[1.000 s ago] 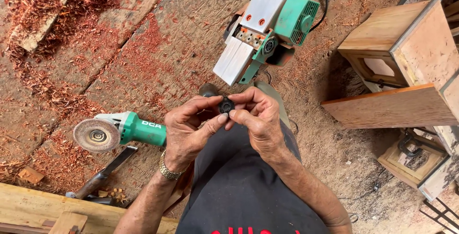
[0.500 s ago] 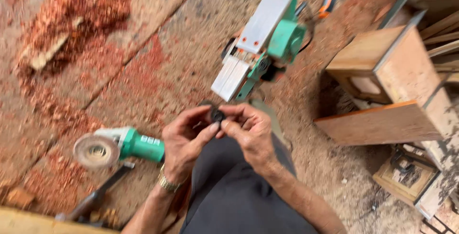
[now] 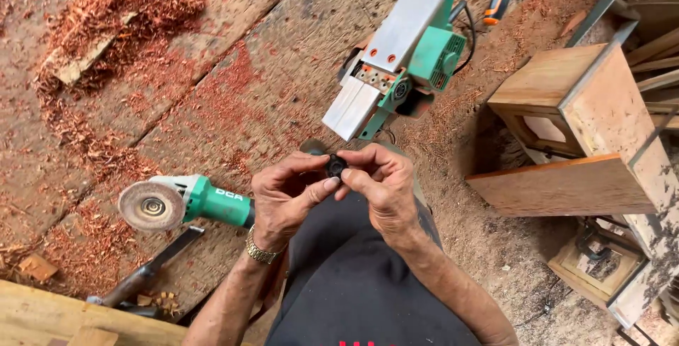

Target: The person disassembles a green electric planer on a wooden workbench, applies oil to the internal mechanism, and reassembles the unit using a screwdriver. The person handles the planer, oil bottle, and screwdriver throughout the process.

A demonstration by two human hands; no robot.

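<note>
Both hands are meeting over the person's lap, pinching a small black round part (image 3: 335,166) between them. The left hand (image 3: 286,197) is closing its thumb and forefinger narrowly on the part's left side, and the right hand (image 3: 382,187) is gripping the right side with its fingertips (image 3: 348,174). The part is looking like a ridged knob or nut, dark and matte; finer detail is too small to tell. A gold-coloured metal watch band (image 3: 260,250) is circling the left wrist, and dark cloth (image 3: 353,282) is covering the lap below.

On the rough wooden floor (image 3: 212,91), just left of the left hand, a green angle grinder (image 3: 187,202) is lying with a worn, fuzzy grey disc facing up and a short white label on its green body. Beyond the hands, a green electric planer (image 3: 399,56) is lying sole up, its flat plate showing smooth pale metal, with a small orange-and-white label strip near the cutter. Reddish wood shavings (image 3: 106,7) are heaping at upper left. At right, a plain wooden box-like piece (image 3: 580,113) is standing, with a small framed wooden item (image 3: 598,265) below it. A dark metal tool (image 3: 145,272) is lying beneath the grinder, beside a pale plank (image 3: 64,318).
</note>
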